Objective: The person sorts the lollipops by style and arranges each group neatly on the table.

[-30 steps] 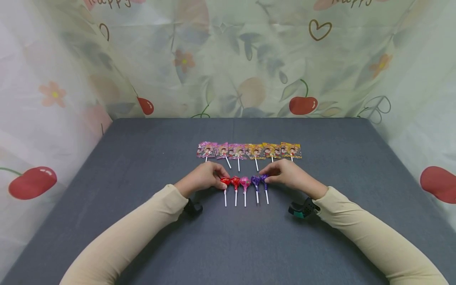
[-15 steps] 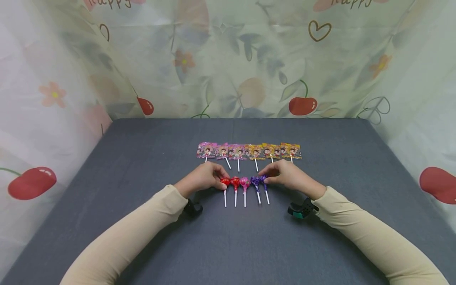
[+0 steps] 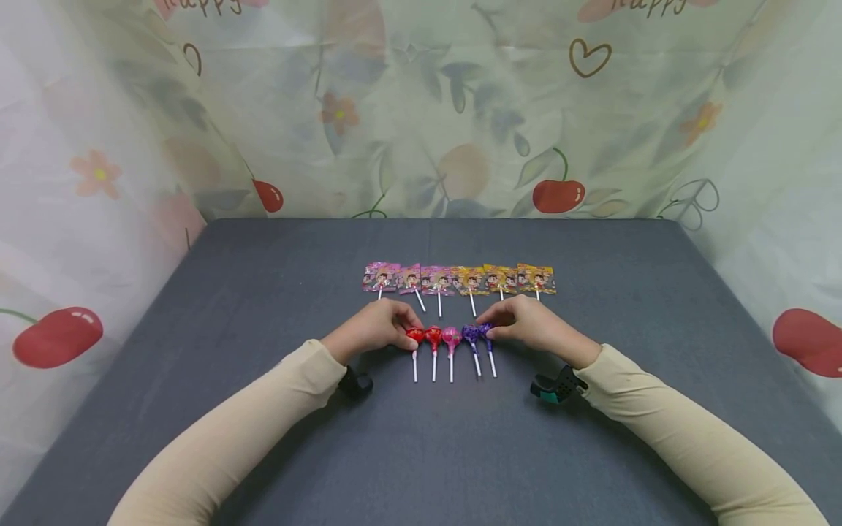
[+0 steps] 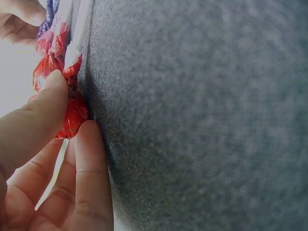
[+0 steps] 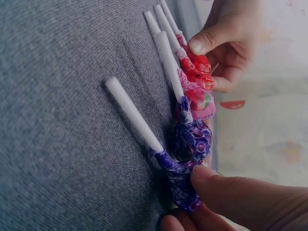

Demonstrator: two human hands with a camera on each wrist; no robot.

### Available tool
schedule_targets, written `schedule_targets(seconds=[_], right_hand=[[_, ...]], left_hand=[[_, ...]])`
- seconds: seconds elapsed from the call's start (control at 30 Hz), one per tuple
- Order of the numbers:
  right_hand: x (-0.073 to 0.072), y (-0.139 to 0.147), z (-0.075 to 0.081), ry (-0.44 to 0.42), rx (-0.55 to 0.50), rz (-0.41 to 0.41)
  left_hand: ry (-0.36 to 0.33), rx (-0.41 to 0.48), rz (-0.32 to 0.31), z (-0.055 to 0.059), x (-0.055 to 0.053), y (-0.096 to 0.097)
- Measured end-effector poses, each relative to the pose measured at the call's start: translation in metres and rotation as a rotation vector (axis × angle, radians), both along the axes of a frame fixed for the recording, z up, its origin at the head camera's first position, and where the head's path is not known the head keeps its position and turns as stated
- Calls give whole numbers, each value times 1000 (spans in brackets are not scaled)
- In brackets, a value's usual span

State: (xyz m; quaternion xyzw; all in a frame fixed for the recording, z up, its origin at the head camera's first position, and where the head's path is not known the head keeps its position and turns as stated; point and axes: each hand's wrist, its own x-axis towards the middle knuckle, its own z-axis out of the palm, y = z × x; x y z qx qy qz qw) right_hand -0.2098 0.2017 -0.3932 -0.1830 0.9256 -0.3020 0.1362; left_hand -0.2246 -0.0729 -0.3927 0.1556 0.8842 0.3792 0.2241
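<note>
Several lollipops lie in a row on the dark grey table, sticks toward the person. At the row's left end my left hand (image 3: 378,325) pinches a red lollipop (image 4: 76,115) by its wrapped head, thumb on one side and fingers on the other. Beside it lie a second red lollipop (image 3: 433,336) and a pink lollipop (image 3: 451,337). My right hand (image 3: 529,324) pinches the purple lollipop (image 5: 179,185) at the right end. Another purple lollipop (image 5: 192,139) lies between that one and the pink one. The pinched heads are partly hidden by the fingers.
Behind the hands, flat-wrapped lollipops form a second row: pink packets (image 3: 409,278) on the left, yellow packets (image 3: 501,278) on the right. The grey table (image 3: 329,453) ends at a patterned curtain (image 3: 408,131) at the back and sides.
The stick of the inner purple lollipop has swung slightly to the right since the first frame. Both hands stay at the ends of the row, almost still.
</note>
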Motion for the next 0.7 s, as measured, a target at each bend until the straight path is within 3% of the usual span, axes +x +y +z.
schedule_targets(seconds=[0.7], right_hand=[[0, -1, 0, -19, -20, -1]], left_hand=[[11, 5, -25, 0, -1, -5]])
